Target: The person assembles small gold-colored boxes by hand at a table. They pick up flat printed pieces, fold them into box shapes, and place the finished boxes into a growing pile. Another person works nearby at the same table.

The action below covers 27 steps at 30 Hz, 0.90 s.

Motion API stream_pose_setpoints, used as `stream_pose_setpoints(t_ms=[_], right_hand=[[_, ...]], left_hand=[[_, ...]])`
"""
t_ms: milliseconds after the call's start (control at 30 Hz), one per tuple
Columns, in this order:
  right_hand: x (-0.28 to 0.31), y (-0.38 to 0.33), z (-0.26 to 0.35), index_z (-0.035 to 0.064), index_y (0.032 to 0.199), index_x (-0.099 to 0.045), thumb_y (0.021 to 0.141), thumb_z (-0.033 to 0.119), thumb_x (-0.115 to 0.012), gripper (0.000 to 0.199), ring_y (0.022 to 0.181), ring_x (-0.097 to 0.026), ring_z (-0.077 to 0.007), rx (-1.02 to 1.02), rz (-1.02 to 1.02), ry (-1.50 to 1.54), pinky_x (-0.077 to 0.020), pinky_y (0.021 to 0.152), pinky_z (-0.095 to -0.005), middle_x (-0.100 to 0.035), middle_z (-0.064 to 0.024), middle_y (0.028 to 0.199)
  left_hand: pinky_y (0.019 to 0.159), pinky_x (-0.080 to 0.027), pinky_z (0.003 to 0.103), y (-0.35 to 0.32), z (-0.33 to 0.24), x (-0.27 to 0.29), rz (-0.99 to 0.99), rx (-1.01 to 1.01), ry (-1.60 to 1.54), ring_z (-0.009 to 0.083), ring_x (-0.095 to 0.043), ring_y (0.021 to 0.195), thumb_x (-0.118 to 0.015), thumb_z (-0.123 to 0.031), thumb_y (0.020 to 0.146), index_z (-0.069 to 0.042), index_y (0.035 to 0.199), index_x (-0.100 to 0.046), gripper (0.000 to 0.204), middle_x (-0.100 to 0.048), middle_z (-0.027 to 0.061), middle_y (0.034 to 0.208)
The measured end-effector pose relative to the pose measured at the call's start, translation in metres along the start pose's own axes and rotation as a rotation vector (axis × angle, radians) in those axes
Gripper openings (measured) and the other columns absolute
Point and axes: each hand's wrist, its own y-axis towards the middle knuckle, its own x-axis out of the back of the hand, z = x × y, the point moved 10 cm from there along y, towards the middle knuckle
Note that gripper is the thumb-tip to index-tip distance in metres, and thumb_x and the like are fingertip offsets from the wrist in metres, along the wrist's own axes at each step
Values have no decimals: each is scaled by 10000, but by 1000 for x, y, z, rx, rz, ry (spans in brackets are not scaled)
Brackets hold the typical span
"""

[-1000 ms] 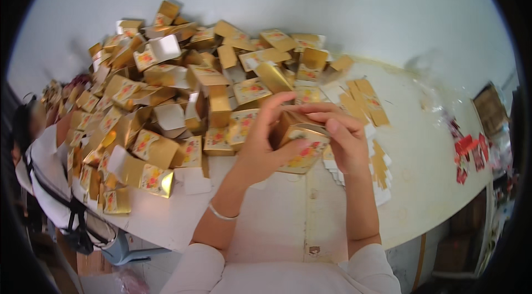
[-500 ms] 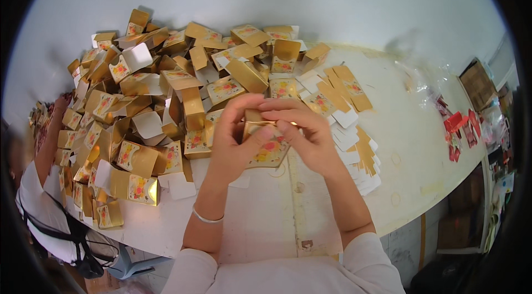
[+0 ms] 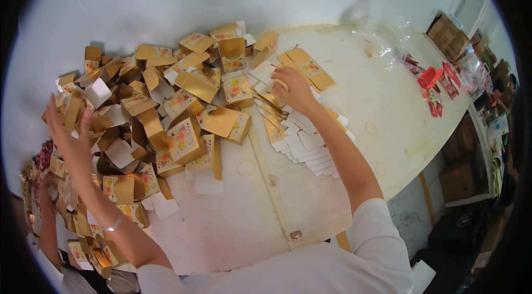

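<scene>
Fingers [image 3: 54, 112] of the left hand [image 3: 72, 141] spread wide by the folded gold boxes [image 3: 185, 140]; the right hand's curl over the fanned flat cartons [image 3: 307, 147].
A sideways brush of the left hand could topple the loosely heaped boxes, and cartons that cling together could skew the fan on the tabletop [image 3: 238, 227]; whether the right fingers pinch one, I cannot tell. The left forearm stretches far out, the right one slants inward across the cartons.
</scene>
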Motion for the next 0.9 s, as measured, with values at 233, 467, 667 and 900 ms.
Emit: stream_pose_setpoints(t_ms=[233,467,667,900], right_hand=[[-71,-3,-28,46,767,-580,721,211,-589,171,791,-484,-292,108,295,-187,-391,734,-393,-523,-114,764],[-43,6,-23,10,613,-521,730,215,-598,249,741,-441,-298,87,84,-204,-357,680,-383,-454,-131,722],[56,13,-18,7,722,-489,829,52,-507,118,680,-430,-195,30,-324,-115,-350,627,-334,-465,-66,690],[102,-16,143,-74,1036,-560,877,210,-451,343,994,-536,-227,-49,-549,460,-425,864,-308,-572,-140,1060]], left_hand=[[962,-320,368,-81,-110,-40,390,164,-860,273,-385,1180,-675,-83,693,-80,1095,-547,422,-439,119,1236],[974,-300,384,-106,-159,-56,523,3,-932,296,-345,1207,-664,-231,746,-71,1127,-513,440,-443,133,1227],[1008,-265,369,-127,-169,-76,698,218,-1304,298,-301,1234,-660,-293,752,-76,1277,-348,649,-343,141,1300],[1022,-240,344,-147,-230,-67,943,156,-1853,311,-237,1275,-752,-475,564,-3,1365,29,1214,-256,254,1332]])
